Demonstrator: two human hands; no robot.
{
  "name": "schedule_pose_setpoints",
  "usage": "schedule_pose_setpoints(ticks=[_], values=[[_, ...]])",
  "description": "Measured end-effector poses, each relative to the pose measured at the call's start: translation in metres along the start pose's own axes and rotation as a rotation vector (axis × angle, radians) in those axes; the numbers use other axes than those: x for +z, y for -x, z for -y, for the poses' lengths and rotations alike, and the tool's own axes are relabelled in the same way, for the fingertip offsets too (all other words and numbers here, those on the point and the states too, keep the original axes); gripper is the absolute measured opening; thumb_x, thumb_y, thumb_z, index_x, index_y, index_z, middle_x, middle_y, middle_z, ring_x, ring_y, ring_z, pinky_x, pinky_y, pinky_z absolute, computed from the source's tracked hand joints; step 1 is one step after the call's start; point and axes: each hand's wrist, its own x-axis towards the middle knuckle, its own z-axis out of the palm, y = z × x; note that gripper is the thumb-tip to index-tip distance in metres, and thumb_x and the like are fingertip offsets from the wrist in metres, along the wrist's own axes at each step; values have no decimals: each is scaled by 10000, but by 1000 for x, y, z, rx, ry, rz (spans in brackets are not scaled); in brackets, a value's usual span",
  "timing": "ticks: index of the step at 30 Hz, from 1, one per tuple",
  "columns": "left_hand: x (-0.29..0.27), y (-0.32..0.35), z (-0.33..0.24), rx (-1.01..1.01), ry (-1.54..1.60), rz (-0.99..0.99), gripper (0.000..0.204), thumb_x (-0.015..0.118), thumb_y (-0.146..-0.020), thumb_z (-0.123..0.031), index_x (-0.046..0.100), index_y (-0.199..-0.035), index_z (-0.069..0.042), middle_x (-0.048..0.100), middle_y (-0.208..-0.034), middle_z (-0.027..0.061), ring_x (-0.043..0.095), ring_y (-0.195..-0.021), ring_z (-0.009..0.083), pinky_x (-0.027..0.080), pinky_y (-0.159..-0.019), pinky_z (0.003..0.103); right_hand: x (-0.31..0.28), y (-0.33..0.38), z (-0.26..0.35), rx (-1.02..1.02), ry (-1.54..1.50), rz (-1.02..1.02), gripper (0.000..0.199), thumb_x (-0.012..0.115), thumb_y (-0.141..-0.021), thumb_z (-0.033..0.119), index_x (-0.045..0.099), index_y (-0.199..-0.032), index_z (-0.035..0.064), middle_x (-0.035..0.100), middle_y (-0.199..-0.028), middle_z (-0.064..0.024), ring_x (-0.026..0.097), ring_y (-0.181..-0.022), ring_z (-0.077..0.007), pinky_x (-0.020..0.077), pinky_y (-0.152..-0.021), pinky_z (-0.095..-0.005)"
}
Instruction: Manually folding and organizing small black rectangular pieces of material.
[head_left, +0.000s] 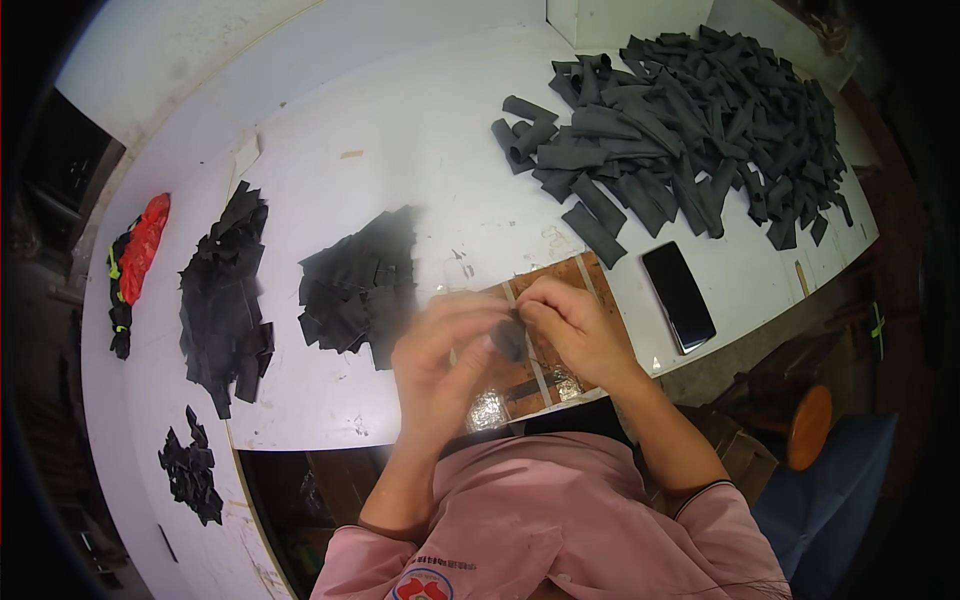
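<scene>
My left hand (445,355) and my right hand (570,325) meet above the table's front edge, both pinching one small dark fabric piece (510,340). The left hand is blurred. Under the hands lies a brown patch (565,275) of the table with pale strips across it. A heap of flat black fabric pieces (360,285) lies just left of my left hand. A large pile of dark grey rolled fabric strips (690,130) covers the far right of the white table (420,130).
A black phone (678,296) lies right of my right hand near the edge. Another pile of black pieces (225,300) and a smaller one (190,470) lie to the left. A red and black item (135,265) sits at the far left. An orange stool (808,425) stands below right.
</scene>
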Motion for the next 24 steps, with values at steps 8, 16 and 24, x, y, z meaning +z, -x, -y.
schedule_pose_setpoints(ticks=[8,16,24], values=[[11,30,5,-205,468,-400,36,558,-773,2,535,-796,-13,583,-884,115,528,-881,198,385,-837,351,9,7,19,-654,1186,-91,214,645,-658,172,501,-667,14,498,-652,-74,502,-632,-235,419,-517,-320],[12,-16,-19,-198,363,4,138,661,-687,-11,592,-804,17,585,-828,109,551,-735,161,427,-661,228,3,6,11,-755,990,-173,135,609,-612,113,502,-609,31,518,-624,-60,512,-612,-218,427,-502,-307],[16,-18,-24,-256,-27,27,89,665,-665,34,590,-707,10,577,-731,44,488,-672,93,382,-615,217,-2,5,-3,-680,806,-93,59,558,-653,77,517,-653,35,526,-636,-110,532,-597,-272,430,-504,-367]])
